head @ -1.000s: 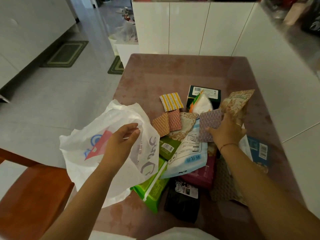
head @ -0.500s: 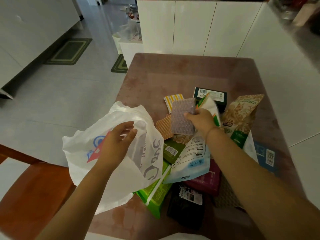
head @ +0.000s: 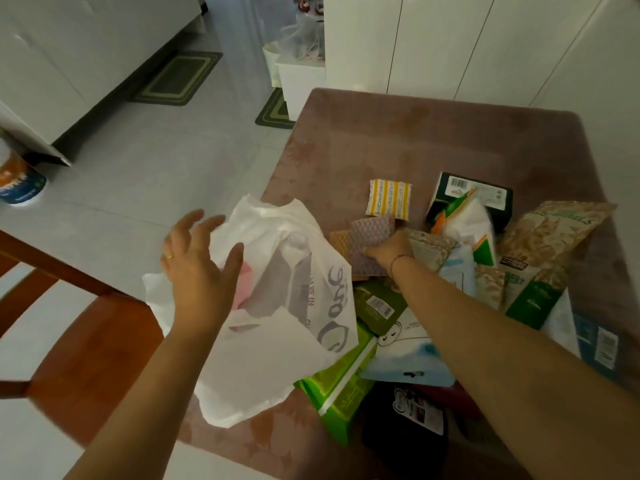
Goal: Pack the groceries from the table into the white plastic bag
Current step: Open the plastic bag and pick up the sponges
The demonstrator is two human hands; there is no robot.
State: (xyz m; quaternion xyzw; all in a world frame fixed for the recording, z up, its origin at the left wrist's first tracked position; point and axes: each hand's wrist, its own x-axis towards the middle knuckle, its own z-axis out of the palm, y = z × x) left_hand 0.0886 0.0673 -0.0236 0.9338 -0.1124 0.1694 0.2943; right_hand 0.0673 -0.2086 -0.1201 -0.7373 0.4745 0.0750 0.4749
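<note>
Right hand grip: the right hand [head: 387, 251] is closed on the purple dimpled square pad [head: 369, 242], gripping its right edge. The fingertips are hidden beneath the pad.
Held item position: the pad is tilted just beside the right lip of the bag. It overlaps an orange waffle-textured square pad [head: 337, 238].
Left hand grip: the left hand [head: 199, 271] is spread wide with straight fingers and has hold of nothing. Its palm and thumb lie against the left side of the bag.
Bag: the white plastic bag with purple lettering [head: 277, 341] is crumpled at the left edge of the table, and part of it hangs past that edge. Its opening faces up and away from the person.
Nearest groceries: an olive-green packet [head: 377, 303] and a bright green soft pack [head: 343, 386] lie partly under the bag's right side. A pale blue pouch [head: 408, 362] and a black pouch [head: 408, 420] are under the right forearm.
Farther groceries: a yellow-striped square pad [head: 389, 199] lies alone beyond the held pad. To its right are a dark green box with a barcode [head: 479, 195] and a tan printed snack pouch [head: 550, 244].
Support surface: all of these items rest on the mauve-brown table [head: 415, 133].
Surroundings: a brown wooden chair [head: 86, 341] stands left of the table. Green floor mats [head: 176, 77] lie on the pale tiles beyond it.
</note>
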